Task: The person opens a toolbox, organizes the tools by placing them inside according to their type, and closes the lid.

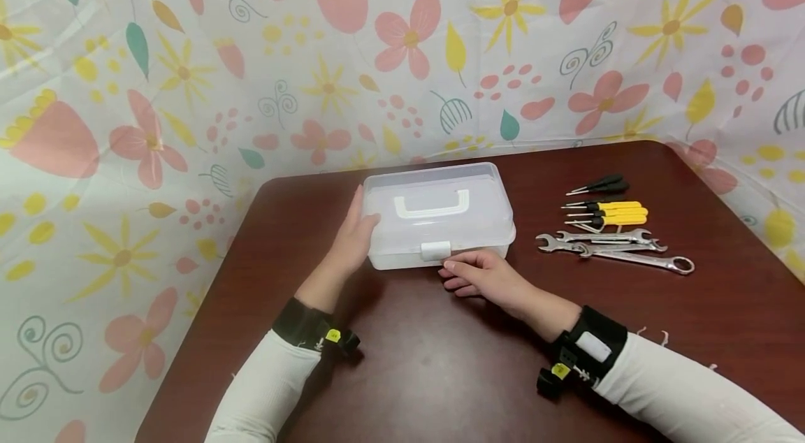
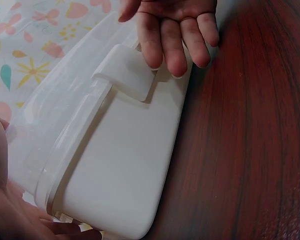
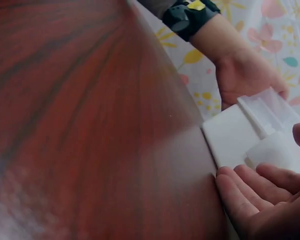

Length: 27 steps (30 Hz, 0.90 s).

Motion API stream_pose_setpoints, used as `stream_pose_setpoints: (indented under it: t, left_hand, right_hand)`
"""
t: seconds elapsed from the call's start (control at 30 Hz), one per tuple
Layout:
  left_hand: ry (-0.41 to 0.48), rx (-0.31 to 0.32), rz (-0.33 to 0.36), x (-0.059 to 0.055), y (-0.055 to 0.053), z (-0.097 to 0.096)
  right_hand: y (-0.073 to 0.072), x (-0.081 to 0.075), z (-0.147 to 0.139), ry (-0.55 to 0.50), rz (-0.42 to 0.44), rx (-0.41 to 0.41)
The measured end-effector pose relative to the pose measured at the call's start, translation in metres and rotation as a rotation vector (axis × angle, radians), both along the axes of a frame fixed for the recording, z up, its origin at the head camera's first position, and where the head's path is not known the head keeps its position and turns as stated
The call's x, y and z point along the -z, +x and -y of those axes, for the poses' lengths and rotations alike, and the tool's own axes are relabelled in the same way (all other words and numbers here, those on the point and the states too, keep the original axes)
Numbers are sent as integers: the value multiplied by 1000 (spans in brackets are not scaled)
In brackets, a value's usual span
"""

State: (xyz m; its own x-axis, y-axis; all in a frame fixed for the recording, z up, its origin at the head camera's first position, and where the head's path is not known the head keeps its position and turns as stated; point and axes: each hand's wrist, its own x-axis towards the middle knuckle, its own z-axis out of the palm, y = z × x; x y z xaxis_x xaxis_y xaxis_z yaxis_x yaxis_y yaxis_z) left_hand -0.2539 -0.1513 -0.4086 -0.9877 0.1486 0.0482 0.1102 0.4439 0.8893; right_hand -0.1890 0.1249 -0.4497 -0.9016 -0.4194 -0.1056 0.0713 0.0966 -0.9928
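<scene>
A translucent plastic toolbox with a white folding handle sits closed on the table. My left hand rests against its left end, with the thumb over the lid edge and the fingers along the side. In the left wrist view, its fingertips show at the end of the box under the rim. My right hand is at the front, palm up, fingers extended and slightly bent. Its fingertips are right at the lower edge of the white latch, which lies against the box front.
To the right lie several wrenches, yellow-handled screwdrivers and black-handled tools. The dark wooden table meets a flower-patterned cloth behind and to the left.
</scene>
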Motion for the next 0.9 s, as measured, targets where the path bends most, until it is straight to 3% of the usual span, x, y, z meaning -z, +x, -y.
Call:
stream_pose_setpoints:
  t: [0.27,0.47,0.73,0.9]
  left_hand:
    - [-19,-19,1,5,-3,0]
    - [-8,-10,0,1,-2,0]
    - [-10,-2,3,-1,-1,1]
    - [-9,7,8,-2,-2,2]
  right_hand:
    - [0,1,3,-8,110,59]
    - [-2,3,8,-38,177,104]
    - [-1,4,18,-248,368,169]
    - [3,4,23,-347,408,206]
